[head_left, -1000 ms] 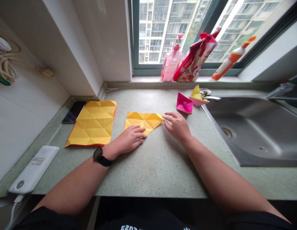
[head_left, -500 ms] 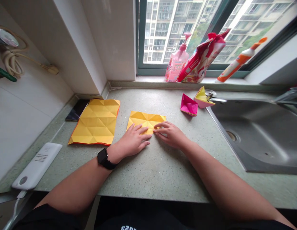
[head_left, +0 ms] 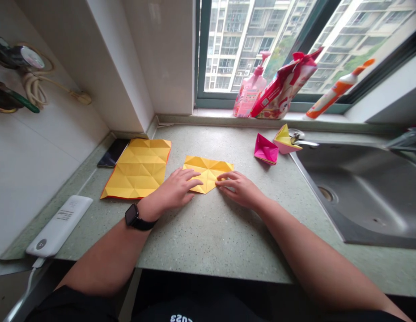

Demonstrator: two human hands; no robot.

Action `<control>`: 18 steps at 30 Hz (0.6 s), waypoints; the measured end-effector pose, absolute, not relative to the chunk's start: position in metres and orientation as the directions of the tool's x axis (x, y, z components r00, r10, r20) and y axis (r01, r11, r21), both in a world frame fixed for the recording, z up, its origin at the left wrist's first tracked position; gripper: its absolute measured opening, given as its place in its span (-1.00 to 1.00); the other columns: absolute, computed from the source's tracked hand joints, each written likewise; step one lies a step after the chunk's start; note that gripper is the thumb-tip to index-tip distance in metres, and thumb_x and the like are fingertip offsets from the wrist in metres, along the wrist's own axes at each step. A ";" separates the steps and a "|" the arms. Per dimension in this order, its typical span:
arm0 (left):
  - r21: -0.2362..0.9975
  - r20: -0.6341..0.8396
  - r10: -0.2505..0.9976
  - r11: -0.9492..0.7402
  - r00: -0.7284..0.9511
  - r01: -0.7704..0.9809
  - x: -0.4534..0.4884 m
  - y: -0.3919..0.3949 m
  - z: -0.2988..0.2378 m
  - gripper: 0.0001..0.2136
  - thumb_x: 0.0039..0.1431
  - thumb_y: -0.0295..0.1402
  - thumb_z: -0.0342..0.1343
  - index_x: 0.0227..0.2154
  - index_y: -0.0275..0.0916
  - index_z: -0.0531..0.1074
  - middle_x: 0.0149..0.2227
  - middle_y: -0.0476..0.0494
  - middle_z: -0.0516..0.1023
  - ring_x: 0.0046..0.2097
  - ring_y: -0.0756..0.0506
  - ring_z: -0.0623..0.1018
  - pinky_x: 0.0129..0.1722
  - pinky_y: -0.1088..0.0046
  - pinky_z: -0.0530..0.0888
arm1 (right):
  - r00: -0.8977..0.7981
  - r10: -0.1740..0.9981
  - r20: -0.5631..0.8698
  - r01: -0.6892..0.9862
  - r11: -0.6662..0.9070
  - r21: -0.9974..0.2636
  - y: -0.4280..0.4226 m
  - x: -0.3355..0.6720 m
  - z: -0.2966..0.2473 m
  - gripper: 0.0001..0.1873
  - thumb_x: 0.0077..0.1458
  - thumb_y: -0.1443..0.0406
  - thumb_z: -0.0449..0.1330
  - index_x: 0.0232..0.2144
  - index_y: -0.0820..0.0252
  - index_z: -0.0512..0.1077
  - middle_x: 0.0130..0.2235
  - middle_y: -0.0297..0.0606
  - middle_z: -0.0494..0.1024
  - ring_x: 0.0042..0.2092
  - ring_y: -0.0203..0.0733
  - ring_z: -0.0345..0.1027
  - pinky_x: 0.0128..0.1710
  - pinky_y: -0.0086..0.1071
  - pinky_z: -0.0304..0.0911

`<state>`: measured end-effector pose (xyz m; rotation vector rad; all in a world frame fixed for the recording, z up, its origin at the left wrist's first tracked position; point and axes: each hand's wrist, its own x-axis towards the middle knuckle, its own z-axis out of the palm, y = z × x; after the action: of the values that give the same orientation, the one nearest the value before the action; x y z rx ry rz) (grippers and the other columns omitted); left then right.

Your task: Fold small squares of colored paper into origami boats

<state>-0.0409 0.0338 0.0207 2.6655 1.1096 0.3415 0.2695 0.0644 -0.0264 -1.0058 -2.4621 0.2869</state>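
Note:
A creased sheet of golden-yellow paper (head_left: pixel 208 172) lies on the counter in front of me, its lower edge slanting up on the right. My left hand (head_left: pixel 177 185), with a black watch (head_left: pixel 132 215) on the wrist, rests over the sheet's left part. Its fingers are spread and point right. At the sheet's right side is my right hand (head_left: pixel 239 188), lightly bent, fingertips touching the paper and gaps showing between the fingers. The paper under both hands is hidden. A larger creased yellow sheet (head_left: pixel 139 167) with a red-orange underside edge lies to the left.
Left are a dark phone (head_left: pixel 112 152) and a white power bank (head_left: pixel 62 226) with a cable. A magenta folded paper (head_left: pixel 265 150) and a yellow-pink one (head_left: pixel 286 139) sit beside the steel sink (head_left: pixel 328 232). A pink pump bottle (head_left: pixel 250 94), red pouch (head_left: pixel 283 87) and orange-white bottle (head_left: pixel 335 94) line the sill.
My left hand has slid left and slightly up along the small sheet, uncovering its lower middle. My right hand keeps its place on the right side. The whole view has shifted slightly.

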 end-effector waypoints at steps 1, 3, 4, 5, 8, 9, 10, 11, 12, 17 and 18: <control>0.281 0.132 0.731 -0.675 0.669 0.682 -0.043 0.036 0.019 -0.54 0.29 -0.57 0.19 0.21 -0.10 0.55 0.42 -0.22 0.42 0.46 -0.34 0.34 0.51 -0.19 0.18 | -0.626 0.704 0.336 0.608 0.710 -0.355 0.064 0.270 -0.026 -0.75 0.37 0.30 0.29 -0.01 -0.08 0.71 0.08 -0.17 0.69 0.07 0.01 0.58 0.14 0.03 0.52; 0.246 0.141 0.752 -0.657 0.644 0.713 -0.046 0.038 0.014 -0.45 0.23 -0.68 0.07 0.22 -0.11 0.53 0.42 -0.21 0.43 0.46 -0.32 0.34 0.51 -0.20 0.18 | -0.629 0.703 0.332 0.607 0.711 -0.354 0.064 0.270 -0.026 -0.74 0.37 0.30 0.28 0.00 -0.08 0.70 0.09 -0.17 0.69 0.07 0.00 0.58 0.15 0.05 0.52; 0.234 0.147 0.758 -0.651 0.635 0.723 -0.047 0.040 0.013 -0.42 0.21 -0.71 0.02 0.21 -0.12 0.54 0.41 -0.20 0.44 0.45 -0.31 0.34 0.49 -0.19 0.20 | -0.632 0.701 0.331 0.605 0.713 -0.354 0.064 0.270 -0.026 -0.75 0.38 0.30 0.28 0.01 -0.07 0.70 0.09 -0.16 0.69 0.07 0.00 0.58 0.16 0.05 0.52; 0.223 0.156 0.762 -0.648 0.629 0.729 -0.048 0.041 0.012 -0.42 0.20 -0.72 -0.02 0.19 -0.13 0.54 0.39 -0.20 0.46 0.44 -0.29 0.36 0.48 -0.16 0.24 | -0.635 0.698 0.330 0.602 0.715 -0.355 0.064 0.270 -0.025 -0.75 0.38 0.30 0.28 0.01 -0.06 0.70 0.10 -0.15 0.69 0.07 0.00 0.58 0.16 0.05 0.52; 0.205 0.198 0.770 -0.637 0.606 0.743 -0.049 0.044 0.014 -0.56 0.24 -0.69 -0.02 0.01 -0.18 0.60 0.26 -0.23 0.57 0.32 -0.28 0.47 0.36 -0.05 0.39 | -0.639 0.698 0.323 0.598 0.715 -0.361 0.065 0.270 -0.024 -0.75 0.38 0.30 0.28 0.01 -0.05 0.70 0.10 -0.14 0.68 0.08 -0.01 0.59 0.16 0.05 0.52; 0.208 0.213 0.775 -0.630 0.594 0.748 -0.049 0.045 0.016 -0.63 0.25 -0.67 0.01 -0.07 -0.19 0.60 0.19 -0.23 0.61 0.26 -0.27 0.51 0.30 -0.02 0.44 | -0.639 0.700 0.318 0.600 0.713 -0.364 0.065 0.271 -0.024 -0.75 0.38 0.31 0.29 0.01 -0.05 0.70 0.11 -0.14 0.68 0.08 -0.01 0.59 0.16 0.05 0.52; 0.215 0.226 0.783 -0.620 0.579 0.755 -0.050 0.046 0.018 -0.68 0.25 -0.65 0.04 -0.14 -0.19 0.60 0.12 -0.23 0.64 0.19 -0.27 0.55 0.25 0.01 0.48 | -0.638 0.703 0.314 0.601 0.710 -0.367 0.065 0.271 -0.025 -0.75 0.38 0.31 0.29 0.01 -0.06 0.70 0.11 -0.15 0.68 0.08 -0.02 0.59 0.17 0.05 0.52; 0.224 0.235 0.792 -0.608 0.563 0.762 -0.050 0.046 0.020 -0.72 0.24 -0.64 0.07 -0.18 -0.20 0.59 0.06 -0.23 0.65 0.13 -0.26 0.57 0.20 0.03 0.50 | -0.636 0.706 0.312 0.604 0.707 -0.368 0.065 0.271 -0.025 -0.76 0.38 0.30 0.29 0.01 -0.07 0.70 0.11 -0.16 0.67 0.09 -0.02 0.59 0.17 0.05 0.52; 0.232 0.239 0.800 -0.598 0.551 0.768 -0.050 0.046 0.022 -0.74 0.23 -0.64 0.08 -0.21 -0.20 0.59 0.01 -0.22 0.66 0.08 -0.25 0.58 0.17 0.05 0.51 | -0.633 0.708 0.312 0.607 0.705 -0.367 0.065 0.271 -0.025 -0.76 0.38 0.30 0.29 0.00 -0.07 0.70 0.11 -0.16 0.67 0.09 -0.02 0.58 0.17 0.05 0.52; 0.260 0.214 0.763 -0.646 0.610 0.718 -0.046 0.044 0.027 -0.76 0.24 -0.65 0.12 -0.26 -0.19 0.58 -0.05 -0.15 0.68 0.01 -0.21 0.59 0.14 0.11 0.50 | -0.595 0.731 0.333 0.655 0.681 -0.327 0.067 0.273 -0.030 -0.70 0.33 0.30 0.34 0.06 -0.09 0.68 0.17 -0.13 0.63 0.21 0.07 0.51 0.28 0.14 0.45; 0.273 0.208 0.745 -0.667 0.634 0.693 -0.045 0.043 0.027 -0.77 0.25 -0.65 0.13 -0.26 -0.19 0.58 -0.06 -0.14 0.69 0.00 -0.20 0.59 0.13 0.13 0.50 | -0.583 0.737 0.343 0.666 0.675 -0.317 0.067 0.273 -0.031 -0.69 0.32 0.30 0.35 0.08 -0.08 0.68 0.18 -0.11 0.62 0.24 0.10 0.49 0.29 0.16 0.44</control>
<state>-0.0449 0.0433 0.0274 2.6859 1.1917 0.4559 0.2729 0.0670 -0.0313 -1.0898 -2.4408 0.2125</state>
